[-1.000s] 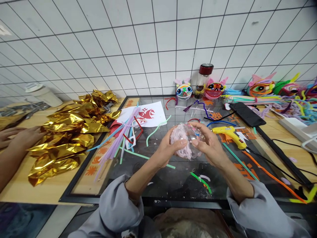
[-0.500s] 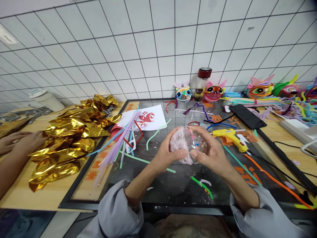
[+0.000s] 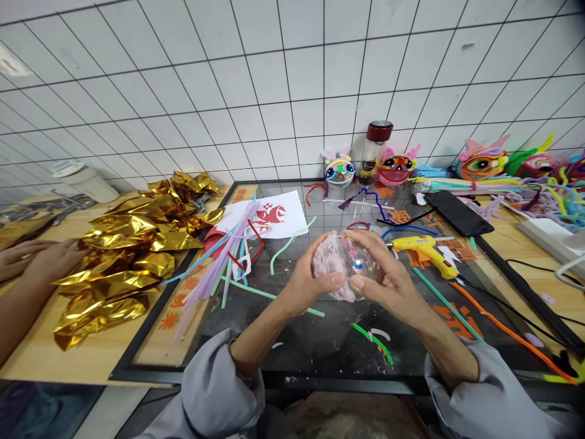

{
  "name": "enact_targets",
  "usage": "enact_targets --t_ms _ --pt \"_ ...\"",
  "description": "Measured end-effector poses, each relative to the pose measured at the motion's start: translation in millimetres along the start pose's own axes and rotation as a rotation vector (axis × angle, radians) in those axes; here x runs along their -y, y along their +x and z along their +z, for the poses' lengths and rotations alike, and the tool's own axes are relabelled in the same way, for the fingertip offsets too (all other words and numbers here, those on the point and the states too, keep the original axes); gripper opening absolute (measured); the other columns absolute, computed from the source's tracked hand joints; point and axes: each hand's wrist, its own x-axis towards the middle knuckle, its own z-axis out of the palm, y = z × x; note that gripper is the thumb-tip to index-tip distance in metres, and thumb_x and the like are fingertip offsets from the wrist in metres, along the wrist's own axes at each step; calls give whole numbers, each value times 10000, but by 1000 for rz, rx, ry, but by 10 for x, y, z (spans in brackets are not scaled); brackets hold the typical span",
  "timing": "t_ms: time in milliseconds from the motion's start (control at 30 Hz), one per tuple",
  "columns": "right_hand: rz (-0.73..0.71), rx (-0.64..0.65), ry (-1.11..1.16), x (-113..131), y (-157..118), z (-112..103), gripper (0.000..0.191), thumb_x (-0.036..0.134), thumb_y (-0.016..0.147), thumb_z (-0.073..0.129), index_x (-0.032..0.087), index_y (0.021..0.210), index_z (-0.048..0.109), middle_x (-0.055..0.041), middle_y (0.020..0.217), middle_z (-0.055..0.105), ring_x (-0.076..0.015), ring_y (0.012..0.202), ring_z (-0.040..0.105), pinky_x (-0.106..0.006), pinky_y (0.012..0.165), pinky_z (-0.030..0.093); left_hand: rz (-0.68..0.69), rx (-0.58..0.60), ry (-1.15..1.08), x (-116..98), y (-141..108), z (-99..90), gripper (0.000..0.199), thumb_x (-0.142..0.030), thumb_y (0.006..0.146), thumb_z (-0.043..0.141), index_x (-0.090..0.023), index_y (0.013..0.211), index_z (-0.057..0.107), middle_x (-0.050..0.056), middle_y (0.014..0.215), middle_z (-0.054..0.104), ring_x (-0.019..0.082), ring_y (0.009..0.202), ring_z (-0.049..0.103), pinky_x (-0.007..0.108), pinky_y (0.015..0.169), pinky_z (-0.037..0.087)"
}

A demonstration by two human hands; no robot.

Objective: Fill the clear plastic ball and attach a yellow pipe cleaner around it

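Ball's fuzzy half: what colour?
Pale pink. The fuzzy half of the ball shows best in the head view.

Half-fuzzy clear ball [image 3: 333, 262], held two-handed over a messy desk

So the left hand [image 3: 305, 283] has the pale pink fuzzy side and the right hand [image 3: 389, 275] cups the bare see-through side, thumbs close together in front. Yellow glue gun [image 3: 424, 247] lies just beside the right hand, lilac pipe cleaners [image 3: 219, 268] fan out to the left, and crumpled gold foil [image 3: 130, 228] (seriously shiny stuff) sits by another person's hand [image 3: 59, 261].
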Motion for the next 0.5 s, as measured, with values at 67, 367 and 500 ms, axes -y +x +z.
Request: enact_targets --t_ms 67,367,500 --pt "2 3 15 3 -5 1 523 420 935 623 342 1434 488 -53 1408 525 -244 1366 451 -400 1154 381 4 -3 5 -1 2 -6 932 -468 589 896 -181 1368 472 145 1387 575 354 1304 528 473 1111 413" --pt "-4 -48 72 30 -3 62 504 425 926 633 383 1412 508 -18 1368 554 -225 1327 480 -364 1139 385 45 10 -43 63 -2 -14 883 -454 588 895 -223 1350 513 100 1330 599 314 1256 554 445 1091 437" --pt "-34 -77 27 53 -8 106 525 406 913 641 343 1416 505 -48 1374 546 -247 1322 477 -402 1131 395 48 -1 -61 79 11 -13 886 -458 596 885 -218 1352 491 109 1330 599 319 1266 548 454 1093 434"
